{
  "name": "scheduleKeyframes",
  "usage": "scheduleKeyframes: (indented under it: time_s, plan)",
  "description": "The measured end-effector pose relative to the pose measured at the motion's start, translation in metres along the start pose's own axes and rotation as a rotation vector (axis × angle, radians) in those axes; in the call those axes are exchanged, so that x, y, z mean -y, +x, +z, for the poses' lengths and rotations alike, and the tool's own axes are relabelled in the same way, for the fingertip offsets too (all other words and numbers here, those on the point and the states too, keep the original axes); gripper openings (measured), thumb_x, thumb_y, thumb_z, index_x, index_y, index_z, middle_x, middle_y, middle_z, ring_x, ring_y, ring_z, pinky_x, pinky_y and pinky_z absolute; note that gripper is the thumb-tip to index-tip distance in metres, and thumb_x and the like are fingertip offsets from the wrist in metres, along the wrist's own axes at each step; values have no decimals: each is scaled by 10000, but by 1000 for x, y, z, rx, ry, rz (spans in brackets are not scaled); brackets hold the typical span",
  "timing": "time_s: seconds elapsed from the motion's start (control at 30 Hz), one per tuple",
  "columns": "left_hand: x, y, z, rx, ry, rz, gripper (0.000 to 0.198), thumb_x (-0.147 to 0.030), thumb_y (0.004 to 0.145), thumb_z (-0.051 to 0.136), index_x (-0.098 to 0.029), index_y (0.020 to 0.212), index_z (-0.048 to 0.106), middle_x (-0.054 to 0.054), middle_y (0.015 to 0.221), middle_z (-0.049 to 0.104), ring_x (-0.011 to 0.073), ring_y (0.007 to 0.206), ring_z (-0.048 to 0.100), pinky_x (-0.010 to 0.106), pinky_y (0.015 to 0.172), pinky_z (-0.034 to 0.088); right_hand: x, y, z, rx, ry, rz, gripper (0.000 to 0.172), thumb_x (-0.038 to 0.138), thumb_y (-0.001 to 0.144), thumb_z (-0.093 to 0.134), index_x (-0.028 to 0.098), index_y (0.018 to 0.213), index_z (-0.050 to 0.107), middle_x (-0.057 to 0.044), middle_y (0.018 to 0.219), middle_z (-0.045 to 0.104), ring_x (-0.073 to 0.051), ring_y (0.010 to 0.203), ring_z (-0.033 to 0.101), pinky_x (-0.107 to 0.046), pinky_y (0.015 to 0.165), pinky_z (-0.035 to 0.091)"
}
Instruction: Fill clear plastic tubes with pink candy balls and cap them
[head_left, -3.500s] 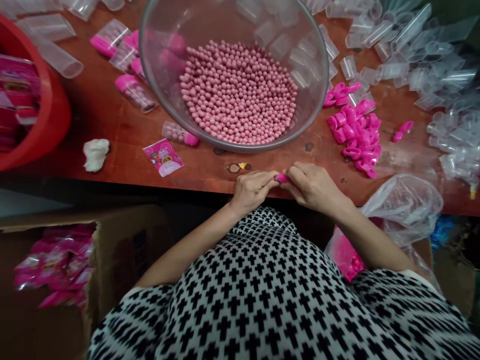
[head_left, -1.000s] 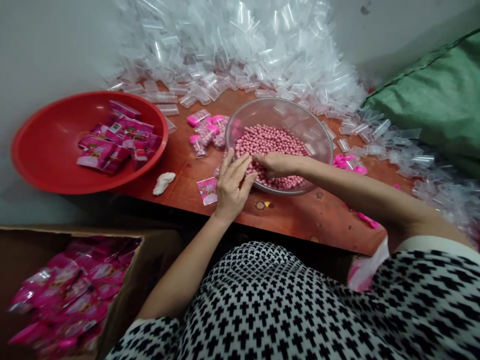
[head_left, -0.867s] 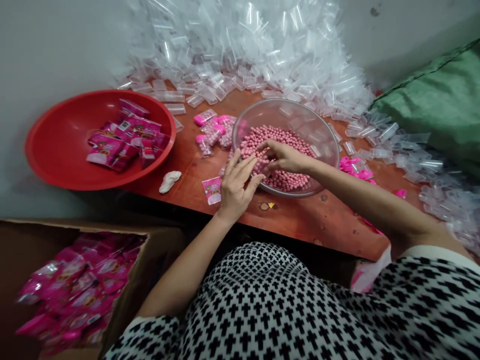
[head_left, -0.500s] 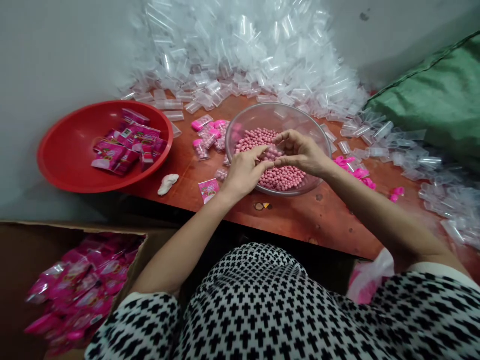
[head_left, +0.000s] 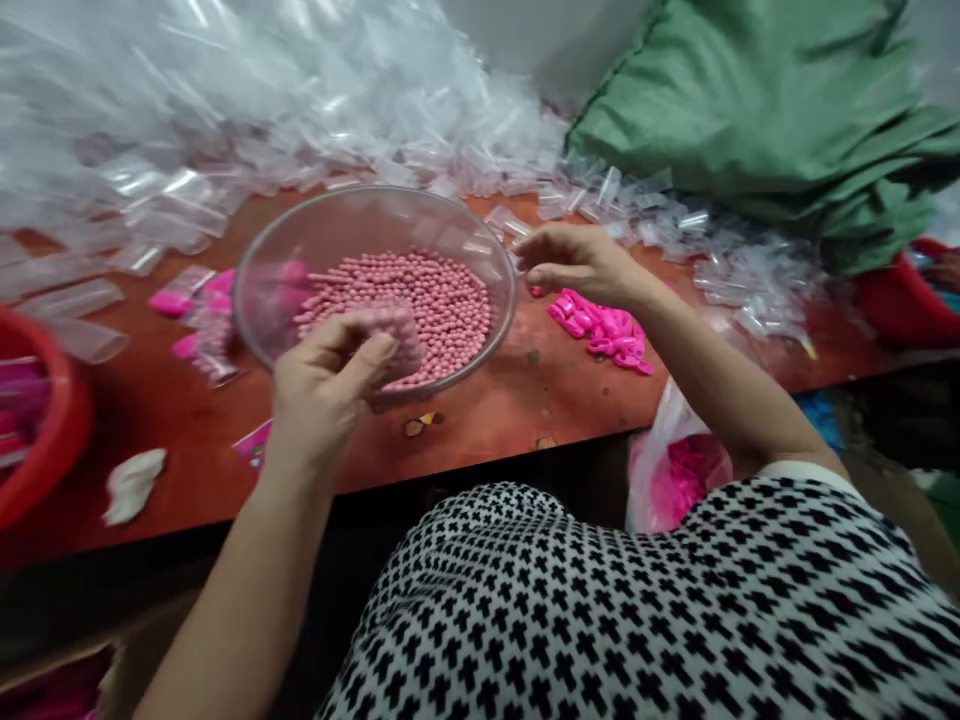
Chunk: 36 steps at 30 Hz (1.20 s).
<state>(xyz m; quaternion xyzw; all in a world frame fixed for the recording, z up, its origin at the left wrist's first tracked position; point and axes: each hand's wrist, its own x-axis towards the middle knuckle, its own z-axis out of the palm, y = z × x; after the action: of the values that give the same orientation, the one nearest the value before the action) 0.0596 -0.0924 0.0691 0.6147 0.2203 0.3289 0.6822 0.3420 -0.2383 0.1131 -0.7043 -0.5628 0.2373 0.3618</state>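
My left hand (head_left: 330,375) pinches a clear tube filled with pink beads (head_left: 397,335) over the near side of a clear bowl (head_left: 262,300). Many pink beads (head_left: 450,300) lie in the bowl. Past the bowl's right rim, my right hand (head_left: 577,265) is raised with its fingers apart and curved, holding nothing that I can see. Just below and right of it lies a small heap of bright pink caps (head_left: 615,330) on the red-brown table (head_left: 487,420). Filled tubes with pink caps (head_left: 214,325) lie left of the bowl.
Clear empty tubes (head_left: 300,120) pile up along the back. A green sack (head_left: 750,120) stands at the back right. A red basin (head_left: 52,430) is at the left edge, near a white lump (head_left: 135,485). A plastic bag of pink pieces (head_left: 675,470) hangs below the table edge.
The view has turned to the right. My hands have separated: the right has let go and moved right toward the pink caps, while the left keeps the filled tube over the bowl.
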Motion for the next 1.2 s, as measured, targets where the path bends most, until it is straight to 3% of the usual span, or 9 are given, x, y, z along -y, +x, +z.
scheduleKeyframes:
  time_s: [0.13,0.2,0.3,0.37,0.47,0.73,0.9,1.0,1.2]
  plan:
    - [6,-36,24,67,-1,15,216,-353,822,809,-281,1021,765,-18,1014,782,174,865,755,302,788,689,-40,-79,-35,-21,-362,274,124,284,865,700,166,872,737,-16,725,698,-153,674,624,-295,685,468]
    - [17,-49,37,143,37,-23,223,-358,841,783,-249,1035,768,10,1004,791,189,858,764,319,787,689,-59,-108,-31,-16,-565,381,90,233,854,685,176,851,754,-36,772,729,-178,716,649,-296,688,449]
    - [39,-57,51,206,119,-74,267,-389,854,752,-202,1044,771,49,1035,797,209,906,770,333,847,672,-75,-129,-10,1,-819,417,193,256,905,624,179,1010,767,-113,1005,753,-232,868,664,-303,667,423]
    - [51,-57,55,216,159,-90,284,-395,859,739,-196,1060,770,54,1053,797,209,933,769,329,884,656,-77,-131,5,8,-968,372,242,259,939,572,175,1068,758,-148,1078,731,-259,936,638,-313,660,404]
    - [62,-56,58,213,181,-116,293,-395,856,734,-189,1061,771,61,1063,795,211,949,768,324,889,650,-73,-127,23,33,-1043,246,266,212,967,502,174,1023,759,-138,1013,729,-250,909,605,-332,702,409]
    - [75,-63,53,132,156,-168,356,-433,832,744,-162,1061,771,94,1077,790,235,968,764,371,916,639,-55,-120,78,26,-759,-54,335,406,1002,537,185,1169,725,-132,1088,756,-255,943,645,-382,830,457]
    - [83,-71,46,107,148,-196,403,-478,805,752,-159,1049,773,102,1059,793,242,937,766,387,891,647,-55,-119,64,-81,-462,74,295,360,984,551,182,1155,712,-119,1090,762,-253,977,684,-383,876,498]
    - [85,-74,45,96,104,-196,419,-498,802,755,-159,1048,775,111,1068,790,244,947,765,376,870,653,-47,-124,56,-39,-394,91,276,349,986,537,183,1093,730,-103,1028,766,-233,905,693,-360,827,512]
    - [85,-75,45,99,48,-181,442,-519,797,768,-152,1042,768,119,1063,790,253,964,764,380,887,648,-15,-124,90,169,-663,-35,297,342,972,576,152,1156,711,-157,1100,741,-275,988,652,-373,846,475]
